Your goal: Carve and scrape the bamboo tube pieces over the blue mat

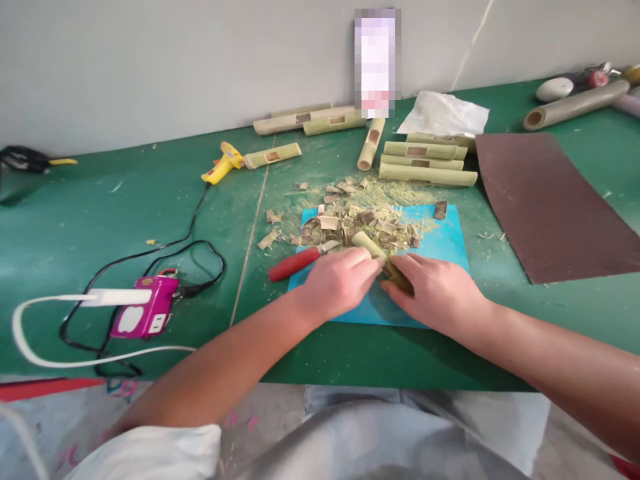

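Note:
Both hands grip one short bamboo tube, which lies slanted over a blue sheet. My left hand is closed around its middle, fingers partly hidden. Lower down, my right hand wraps the near end with the thumb along the tube. Just beyond the hands is a heap of bamboo chips and shavings. A red-handled knife rests beside my left hand, its blade tip towards the chips.
Several notched bamboo tubes lie at the back. A yellow glue gun and a purple power adapter with cables stand left. At right is a brown sheet. A phone leans on the wall near white tissue.

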The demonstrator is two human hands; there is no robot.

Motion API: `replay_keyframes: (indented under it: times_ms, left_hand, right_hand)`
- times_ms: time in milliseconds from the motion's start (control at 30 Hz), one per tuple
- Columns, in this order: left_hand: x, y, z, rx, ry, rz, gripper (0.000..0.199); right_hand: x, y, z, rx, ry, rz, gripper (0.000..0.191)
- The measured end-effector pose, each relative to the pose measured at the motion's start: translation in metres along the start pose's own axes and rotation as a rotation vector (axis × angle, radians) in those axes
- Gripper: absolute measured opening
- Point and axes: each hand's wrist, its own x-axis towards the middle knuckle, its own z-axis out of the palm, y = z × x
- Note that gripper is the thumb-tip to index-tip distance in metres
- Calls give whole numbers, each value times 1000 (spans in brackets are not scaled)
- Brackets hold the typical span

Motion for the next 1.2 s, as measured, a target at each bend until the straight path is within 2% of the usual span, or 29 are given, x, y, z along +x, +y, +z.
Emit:
replay_keyframes:
  times_ms: [100, 233, 267, 367, 500, 700, 767, 900, 1067, 1200]
  left_hand:
    - [1, 0, 0, 44, 57, -114, 34]
    - [-1, -1, 1, -4, 7, -25, 28]
    - [-1, -1, 1, -15, 13, -38, 27]
    - [-2, -1, 2, 21, 64, -159, 32]
    - [-2, -1, 4, -55, 15, -25, 25]
    - [-1, -18, 4, -31, 110, -190, 23]
    - [-2, -17, 4, -52, 112, -170, 22]
    - [-4, -9, 5, -120, 48, -41, 24]
    - [-2, -7, 4, -38, 99, -129, 24]
    - [-2, -4, 3, -39, 50, -48, 26]
  right_hand:
    - [0, -1, -1, -16, 7, 14, 28]
    - [0, 0, -1, -6, -8, 0, 25]
    - [0, 0, -1, -5, -2, 2, 26]
    - [0, 0, 0, -15, 21, 9, 26]
    - [0, 0, 0, -11, 30, -8, 25]
    - [1, 1, -1, -35, 154, -16, 25]
    - [1, 1, 0, 2, 147, -46, 24]
    - [2, 1, 1, 38, 96, -42, 23]
    - [2, 0, 1, 47, 140, -27, 23]
    - [2, 0, 2, 43, 156, -64, 24]
